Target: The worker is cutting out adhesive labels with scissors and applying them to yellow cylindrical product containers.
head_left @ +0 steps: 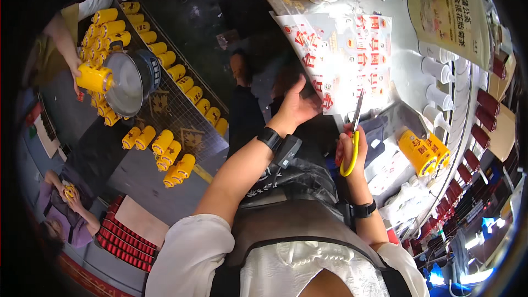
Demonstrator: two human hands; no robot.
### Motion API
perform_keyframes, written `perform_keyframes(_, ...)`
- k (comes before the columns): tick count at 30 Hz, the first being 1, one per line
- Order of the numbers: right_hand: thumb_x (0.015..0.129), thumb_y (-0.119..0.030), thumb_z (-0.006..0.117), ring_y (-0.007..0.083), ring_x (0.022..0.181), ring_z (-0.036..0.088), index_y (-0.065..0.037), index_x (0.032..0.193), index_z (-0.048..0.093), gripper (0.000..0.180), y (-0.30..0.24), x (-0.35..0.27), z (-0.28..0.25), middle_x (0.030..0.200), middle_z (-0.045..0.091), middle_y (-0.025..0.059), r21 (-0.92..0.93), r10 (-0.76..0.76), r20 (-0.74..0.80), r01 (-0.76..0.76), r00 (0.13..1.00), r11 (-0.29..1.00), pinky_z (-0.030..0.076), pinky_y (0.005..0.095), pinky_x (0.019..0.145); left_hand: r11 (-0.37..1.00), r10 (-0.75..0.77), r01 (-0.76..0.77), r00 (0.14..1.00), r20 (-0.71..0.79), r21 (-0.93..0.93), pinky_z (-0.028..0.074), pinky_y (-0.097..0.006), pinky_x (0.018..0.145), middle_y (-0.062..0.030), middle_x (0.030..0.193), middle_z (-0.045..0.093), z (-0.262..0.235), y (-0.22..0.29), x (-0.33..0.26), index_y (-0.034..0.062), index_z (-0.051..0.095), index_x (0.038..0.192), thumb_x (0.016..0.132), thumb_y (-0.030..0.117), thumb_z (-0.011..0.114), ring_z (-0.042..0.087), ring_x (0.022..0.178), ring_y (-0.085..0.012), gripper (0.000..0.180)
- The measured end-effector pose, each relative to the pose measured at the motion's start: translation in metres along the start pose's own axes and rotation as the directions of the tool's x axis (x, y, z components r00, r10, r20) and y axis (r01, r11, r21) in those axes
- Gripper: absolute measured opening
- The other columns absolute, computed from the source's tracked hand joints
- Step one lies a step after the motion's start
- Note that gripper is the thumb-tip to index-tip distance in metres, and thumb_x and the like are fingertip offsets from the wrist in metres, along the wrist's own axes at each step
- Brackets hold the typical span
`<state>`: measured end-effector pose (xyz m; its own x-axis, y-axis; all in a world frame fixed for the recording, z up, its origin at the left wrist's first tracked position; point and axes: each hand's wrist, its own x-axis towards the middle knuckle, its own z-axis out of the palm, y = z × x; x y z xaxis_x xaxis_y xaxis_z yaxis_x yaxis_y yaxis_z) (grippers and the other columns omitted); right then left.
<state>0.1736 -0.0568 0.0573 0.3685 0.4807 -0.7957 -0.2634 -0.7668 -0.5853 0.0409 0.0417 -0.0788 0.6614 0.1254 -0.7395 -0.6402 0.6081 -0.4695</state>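
Note:
A sheet of white stickers with red print spreads over the bright work surface. My left hand grips its near left edge, thumb raised, the other fingers partly hidden at the sheet's border. In my right hand is a pair of scissors with a yellow handle, its blades pointing away from me. The blades lie over the sheet's near edge, and I cannot tell whether they are parted. Right of the scissors, yellow cans lie on their sides.
Rows of yellow cans line a rack at left, beside a metal pot. Another person's hand holds a yellow can there. A second person handles something yellow at lower left. White bottles and a printed pouch stand right.

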Motion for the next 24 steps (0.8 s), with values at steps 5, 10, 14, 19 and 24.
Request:
perform_keyframes(5,0.091,-0.010,0.058,0.0056,0.043,0.041,-0.007,0.112,0.051,0.022,0.002,0.004,-0.001,0.063,0.046,-0.0022,-0.004,-0.027,0.011,0.027,1.000,1.000,0.033,0.0201,0.039,0.995,0.029,-0.037,0.996,0.082,0.093,0.036,-0.051,0.104,-0.0143,0.128,0.047,-0.001,-0.006,-0.003,0.0107,0.045,0.132,0.072,0.048,0.081,0.045,0.119,-0.0311,0.079)
perform_keyframes(10,0.091,-0.010,0.057,0.0058,0.043,0.041,-0.008,0.112,0.051,0.022,-0.008,0.001,0.004,0.064,0.046,-0.0018,-0.042,0.016,0.009,-0.015,1.000,0.999,0.033,0.0203,0.039,0.981,0.130,-0.137,0.990,0.053,0.138,0.042,-0.042,0.097,-0.0090,0.121,0.054,-0.019,-0.013,0.007,0.0120,0.054,0.121,0.081,0.030,0.077,0.051,0.112,-0.0233,0.050)
perform_keyframes(14,0.091,-0.010,0.058,0.0058,0.043,0.041,-0.008,0.113,0.051,0.023,-0.009,0.002,0.005,0.064,0.046,-0.0017,-0.021,0.024,0.013,-0.023,1.000,1.000,0.033,0.0203,0.039,0.937,0.302,-0.291,0.953,-0.031,0.193,0.046,-0.037,0.096,-0.0047,0.107,0.064,-0.035,-0.019,0.001,0.0078,0.060,0.110,0.088,0.012,0.067,0.061,0.100,-0.0189,0.024)
perform_keyframes(19,0.091,-0.009,0.058,0.0056,0.043,0.040,-0.007,0.113,0.051,0.024,-0.007,0.004,0.016,0.063,0.046,-0.0019,-0.002,-0.016,0.067,0.016,0.998,1.000,0.034,0.0205,0.039,0.911,0.307,-0.267,0.948,-0.084,0.314,0.049,-0.039,0.090,-0.0085,0.097,0.065,-0.043,-0.004,-0.021,0.0021,0.062,0.101,0.088,0.005,0.063,0.061,0.095,-0.0210,0.013)
perform_keyframes(24,0.090,-0.010,0.059,0.0062,0.041,0.039,-0.010,0.109,0.052,0.021,-0.012,0.003,0.015,0.059,0.044,-0.0028,-0.035,-0.002,-0.035,0.000,0.999,0.999,0.031,0.0213,0.036,0.914,0.228,-0.149,0.958,-0.172,0.378,0.054,-0.039,0.090,-0.0128,0.100,0.064,-0.048,-0.001,-0.040,-0.0018,0.060,0.100,0.090,0.004,0.061,0.063,0.093,-0.0243,0.012)
